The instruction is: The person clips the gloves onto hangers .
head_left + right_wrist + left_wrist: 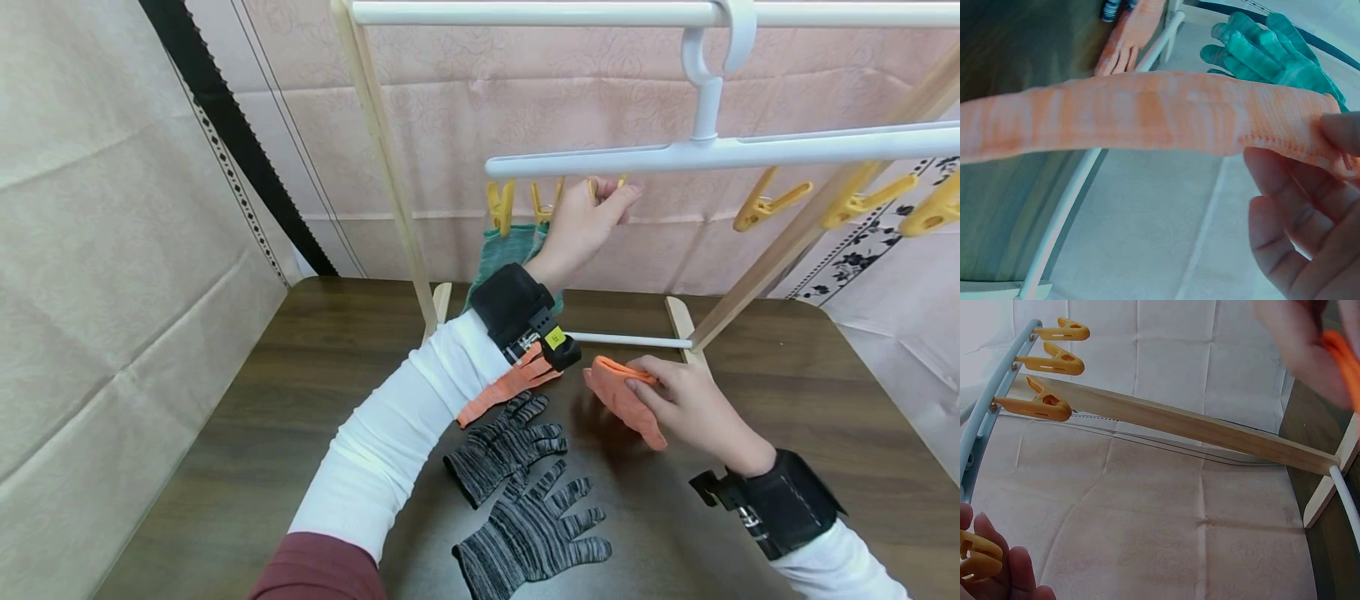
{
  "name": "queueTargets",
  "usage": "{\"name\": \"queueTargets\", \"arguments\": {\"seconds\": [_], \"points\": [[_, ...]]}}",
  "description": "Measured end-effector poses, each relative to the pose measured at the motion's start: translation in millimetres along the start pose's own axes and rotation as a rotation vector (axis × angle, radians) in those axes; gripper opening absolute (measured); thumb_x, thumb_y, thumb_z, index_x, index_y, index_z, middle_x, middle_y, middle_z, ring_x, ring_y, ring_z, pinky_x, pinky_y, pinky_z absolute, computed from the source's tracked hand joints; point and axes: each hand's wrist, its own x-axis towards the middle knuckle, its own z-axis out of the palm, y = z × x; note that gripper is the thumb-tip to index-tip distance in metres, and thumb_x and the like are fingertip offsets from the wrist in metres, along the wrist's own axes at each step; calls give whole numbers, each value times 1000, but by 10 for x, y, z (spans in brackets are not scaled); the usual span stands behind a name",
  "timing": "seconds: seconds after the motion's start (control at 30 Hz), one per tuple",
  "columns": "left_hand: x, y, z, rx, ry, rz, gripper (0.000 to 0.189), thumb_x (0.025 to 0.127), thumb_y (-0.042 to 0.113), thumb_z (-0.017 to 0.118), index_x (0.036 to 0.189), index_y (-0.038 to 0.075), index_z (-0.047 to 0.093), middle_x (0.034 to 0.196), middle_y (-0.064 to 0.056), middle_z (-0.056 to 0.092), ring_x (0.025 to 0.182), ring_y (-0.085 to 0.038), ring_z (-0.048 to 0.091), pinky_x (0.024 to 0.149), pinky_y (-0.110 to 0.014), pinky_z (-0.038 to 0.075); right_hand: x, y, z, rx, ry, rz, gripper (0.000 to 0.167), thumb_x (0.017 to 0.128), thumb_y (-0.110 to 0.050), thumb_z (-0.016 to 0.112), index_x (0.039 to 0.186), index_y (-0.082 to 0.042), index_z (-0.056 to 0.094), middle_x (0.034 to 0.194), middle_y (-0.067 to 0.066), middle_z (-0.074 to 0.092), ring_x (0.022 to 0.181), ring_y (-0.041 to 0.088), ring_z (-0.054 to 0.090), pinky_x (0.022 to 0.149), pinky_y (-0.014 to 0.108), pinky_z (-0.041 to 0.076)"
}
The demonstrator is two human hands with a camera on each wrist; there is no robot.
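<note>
My left hand (581,223) is up at the light-blue hanger (787,150) and grips a yellow clip (984,547) hanging from it. To its left, two yellow clips (500,207) hold a green glove (504,254) by its cuff. Lower down, my right hand (697,408) pinches an orange glove (621,398) at the cuff, between thumb and fingers. That glove stretches sideways in the right wrist view, its fingers pointing away from the hand. Another orange glove (510,383) lies on the table, partly hidden by my left forearm.
Two black-and-grey striped gloves (532,533) lie on the brown table (300,442). The hanger hooks over the white top bar (540,13) of a wooden-legged rack (757,279). More yellow clips (772,200) dangle on the hanger's right half. A white lower bar (630,339) joins the legs.
</note>
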Motion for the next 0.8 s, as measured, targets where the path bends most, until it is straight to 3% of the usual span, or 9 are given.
{"name": "queueTargets", "arguments": {"seconds": [0.3, 0.47, 0.63, 0.8], "points": [[-17, -4, -5, 86, -21, 9, 31, 91, 30, 47, 68, 9, 52, 71, -1, 57, 54, -11, 33, 52, -17, 26, 128, -32, -20, 44, 138, -44, 13, 80, -1, 61, 92, -7, 60, 65, -3, 51, 53, 2, 37, 48, 17, 32], [-33, -1, -7, 90, -42, -5, 30, 92, 31, 46, 70, 10, 51, 73, -1, 58, 54, -11, 34, 52, -18, 26, 197, -68, -42, 89, 178, -60, 19, 79, 2, 60, 97, -3, 58, 69, 2, 58, 55, 2, 42, 50, 17, 37], [-48, 19, -1, 91, -50, -20, 31, 92, 32, 44, 71, 11, 50, 70, 1, 55, 56, -10, 36, 53, -17, 27, 252, -122, -79, 152, 208, -55, 17, 82, 0, 57, 99, -2, 56, 68, 3, 54, 54, 2, 40, 48, 17, 34], [-52, 22, 6, 92, -63, -1, 33, 93, 32, 43, 68, 11, 50, 68, 1, 54, 56, -11, 37, 55, -17, 29, 306, -170, -114, 196, 246, -30, 15, 84, 0, 55, 100, 0, 54, 76, 5, 57, 62, -1, 44, 57, 10, 37]]}}
